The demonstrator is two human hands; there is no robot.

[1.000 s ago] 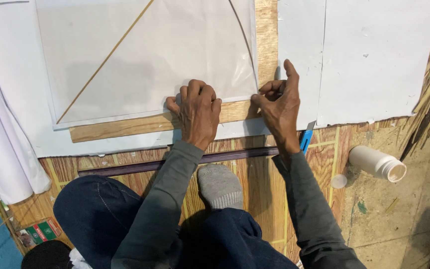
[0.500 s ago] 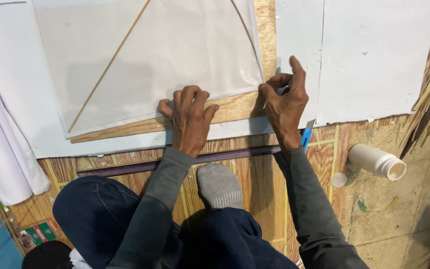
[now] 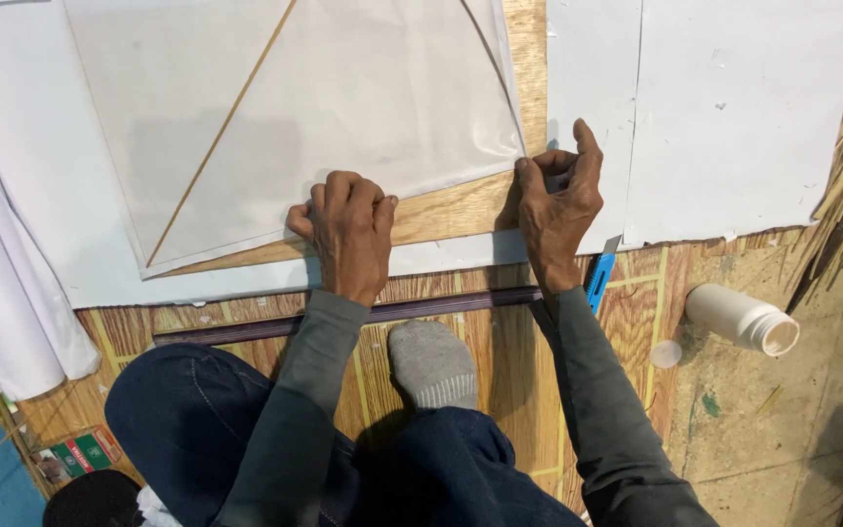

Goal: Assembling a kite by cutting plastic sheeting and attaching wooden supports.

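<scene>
Head view: left hand (image 3: 348, 234), fingers curled, pressing flat on the lower edge of the translucent kite paper (image 3: 324, 117) over the plywood board (image 3: 441, 210); right hand (image 3: 558, 200) pinching the paper's right corner, thumb raised. Best done with even pressure and the edge kept taut. Beside the board: white plastic bottle (image 3: 739, 317) lying uncapped; small green-and-red packet (image 3: 80, 454) at lower left.

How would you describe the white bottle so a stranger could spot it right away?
Look right of the wooden board the person sits on, past the right hand. The white plastic bottle lies on its side on the bare floor, mouth open, its small round cap lying apart beside it.
</scene>
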